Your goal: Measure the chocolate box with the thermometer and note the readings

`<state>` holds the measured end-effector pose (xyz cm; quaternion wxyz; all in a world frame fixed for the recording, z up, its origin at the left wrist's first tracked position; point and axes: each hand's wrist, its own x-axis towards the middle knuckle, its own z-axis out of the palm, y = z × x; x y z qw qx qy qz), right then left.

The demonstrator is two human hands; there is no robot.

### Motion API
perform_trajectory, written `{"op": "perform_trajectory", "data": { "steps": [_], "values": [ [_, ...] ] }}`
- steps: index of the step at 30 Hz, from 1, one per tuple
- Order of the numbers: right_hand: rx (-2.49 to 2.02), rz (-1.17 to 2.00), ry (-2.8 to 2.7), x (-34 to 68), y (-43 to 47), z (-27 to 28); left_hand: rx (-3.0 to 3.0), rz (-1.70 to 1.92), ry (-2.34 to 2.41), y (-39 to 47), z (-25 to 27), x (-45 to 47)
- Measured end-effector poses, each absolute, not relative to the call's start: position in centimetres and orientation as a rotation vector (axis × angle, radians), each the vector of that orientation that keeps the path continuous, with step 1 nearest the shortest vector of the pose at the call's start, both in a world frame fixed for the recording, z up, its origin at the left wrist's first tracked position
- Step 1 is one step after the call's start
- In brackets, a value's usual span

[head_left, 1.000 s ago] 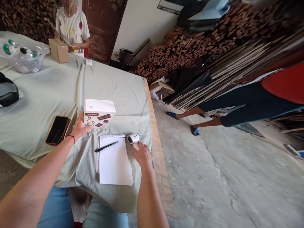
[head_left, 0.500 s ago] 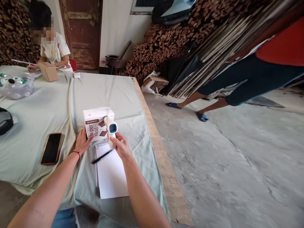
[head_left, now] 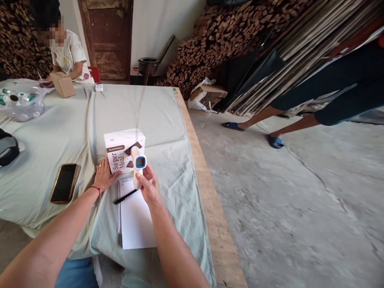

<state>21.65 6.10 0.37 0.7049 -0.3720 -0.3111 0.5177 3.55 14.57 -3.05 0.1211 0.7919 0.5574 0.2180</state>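
My right hand (head_left: 149, 185) is closed round the handle of a white infrared thermometer (head_left: 137, 173), its small blue-rimmed screen facing me. The thermometer is held in front of a white "Su-per Meal" carton (head_left: 120, 138) and hides part of its printed front. At the carton's lower left, my left hand (head_left: 105, 175) grips the corner, thumb across the front and fingers along the side. Just below the carton lies a notepad (head_left: 138, 224) with a blank white page, and a black pen (head_left: 126, 197) rests across it.
A smartphone (head_left: 64, 183) lies left of my hands on the cloth-covered table (head_left: 156, 112). Farther back are a plastic tub (head_left: 28, 110) of bottles, a brown cardboard box (head_left: 63, 85) and a seated person (head_left: 70, 54). Another person's legs (head_left: 300, 120) are at the right.
The view has shifted slightly. The thermometer has moved a little left across the carton's front. More of the carton's lettering shows beside my left hand. The standing person appears farther right.
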Motion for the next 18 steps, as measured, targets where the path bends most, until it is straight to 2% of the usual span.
{"op": "perform_trajectory", "data": {
  "steps": [18],
  "values": [
    [-0.819, 1.133, -0.604, 22.29, 5.82, 0.93, 2.308, 0.714, 1.654, 15.01, -3.47, 3.48]
  ]
}}
